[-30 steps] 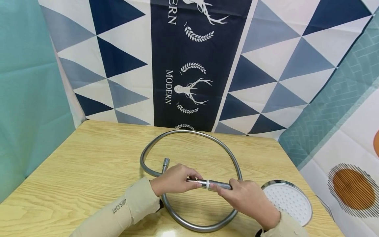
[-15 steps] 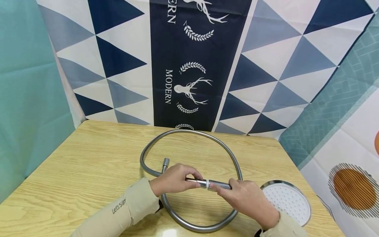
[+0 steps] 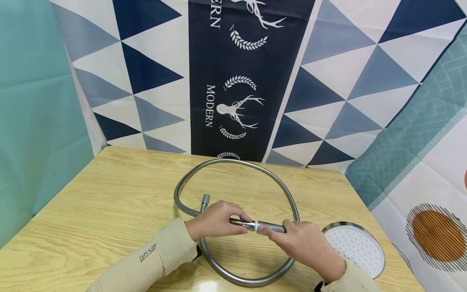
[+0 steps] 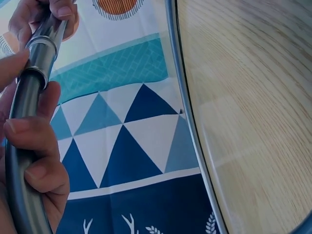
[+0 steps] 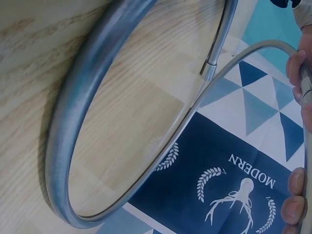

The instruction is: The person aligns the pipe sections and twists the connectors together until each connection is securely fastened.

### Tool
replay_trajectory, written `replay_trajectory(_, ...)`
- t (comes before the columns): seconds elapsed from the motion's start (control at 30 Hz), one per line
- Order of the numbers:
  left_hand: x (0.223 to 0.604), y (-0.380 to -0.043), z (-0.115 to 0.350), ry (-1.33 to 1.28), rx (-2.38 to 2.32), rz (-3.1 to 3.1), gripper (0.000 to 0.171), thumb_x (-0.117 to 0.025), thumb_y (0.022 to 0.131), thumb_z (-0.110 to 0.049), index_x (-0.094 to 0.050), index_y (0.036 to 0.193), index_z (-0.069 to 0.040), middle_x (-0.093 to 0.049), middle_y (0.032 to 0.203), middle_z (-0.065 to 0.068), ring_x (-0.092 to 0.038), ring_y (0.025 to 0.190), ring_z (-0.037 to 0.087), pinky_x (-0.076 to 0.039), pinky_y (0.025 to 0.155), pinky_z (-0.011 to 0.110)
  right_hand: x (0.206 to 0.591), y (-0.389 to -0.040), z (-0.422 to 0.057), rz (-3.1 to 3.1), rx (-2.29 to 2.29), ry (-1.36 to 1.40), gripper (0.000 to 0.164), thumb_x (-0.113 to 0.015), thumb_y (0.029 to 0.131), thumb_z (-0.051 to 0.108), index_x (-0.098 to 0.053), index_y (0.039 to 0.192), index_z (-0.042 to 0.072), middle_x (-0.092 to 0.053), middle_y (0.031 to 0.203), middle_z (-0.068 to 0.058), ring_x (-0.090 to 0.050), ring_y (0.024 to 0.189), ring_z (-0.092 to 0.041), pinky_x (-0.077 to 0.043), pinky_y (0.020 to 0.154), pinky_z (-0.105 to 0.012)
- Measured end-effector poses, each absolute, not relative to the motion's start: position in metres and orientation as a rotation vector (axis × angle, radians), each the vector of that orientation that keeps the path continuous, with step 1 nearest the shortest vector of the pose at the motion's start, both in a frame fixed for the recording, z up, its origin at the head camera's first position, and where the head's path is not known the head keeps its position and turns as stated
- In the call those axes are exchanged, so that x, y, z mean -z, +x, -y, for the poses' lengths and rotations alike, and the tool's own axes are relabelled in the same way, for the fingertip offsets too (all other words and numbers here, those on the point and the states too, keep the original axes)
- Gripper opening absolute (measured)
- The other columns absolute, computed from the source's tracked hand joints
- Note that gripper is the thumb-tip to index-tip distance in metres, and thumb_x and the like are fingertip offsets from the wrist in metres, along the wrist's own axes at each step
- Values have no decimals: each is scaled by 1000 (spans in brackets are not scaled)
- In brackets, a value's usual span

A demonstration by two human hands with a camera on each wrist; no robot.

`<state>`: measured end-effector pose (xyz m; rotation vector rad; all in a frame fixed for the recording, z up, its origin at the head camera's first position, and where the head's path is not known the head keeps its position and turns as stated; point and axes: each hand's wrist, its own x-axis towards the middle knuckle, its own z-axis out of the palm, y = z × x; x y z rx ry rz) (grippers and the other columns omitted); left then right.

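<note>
While the left hand (image 3: 217,220) pinches the chrome connector (image 3: 249,225) of a metal shower hose (image 3: 229,161), here's the right hand (image 3: 304,245) curled round the shower handle (image 3: 270,228), both parts end to end, a white ring (image 3: 256,226) between them! The round shower head (image 3: 355,250) shows behind the right wrist. Over to the left wrist: fingers (image 4: 46,178) wrap the hose, a fingertip on the connector. Now the right wrist: the hose loops wide over the wooden table (image 5: 29,92), both hands partly cropped at the edge.
</note>
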<state>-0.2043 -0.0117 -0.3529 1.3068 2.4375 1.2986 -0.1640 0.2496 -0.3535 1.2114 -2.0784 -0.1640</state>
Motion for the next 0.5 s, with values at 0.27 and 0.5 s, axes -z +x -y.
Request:
replay_trajectory(0.27, 352, -205, 12, 1356, -1250, -2475, 14, -69, 89, -11, -73, 101, -6, -72, 93, 1, -55, 68, -2, -45, 62, 16, 352, -163, -248, 2077, 173, 1213, 38, -20, 108, 28, -50, 130, 29, -28, 51, 3, -8, 49, -3, -11, 41, -15)
replay_trajectory(0.5, 352, -205, 11, 1310, -1250, -2484, 18, -66, 92, -16, -74, 102, -4, -69, 78, 0, -47, 57, -3, -40, 54, 16, 352, -164, -248, 2080, 160, 1200, 37, -22, 107, 31, -43, 137, 30, -27, 53, 5, -5, 51, -2, -10, 41, -14)
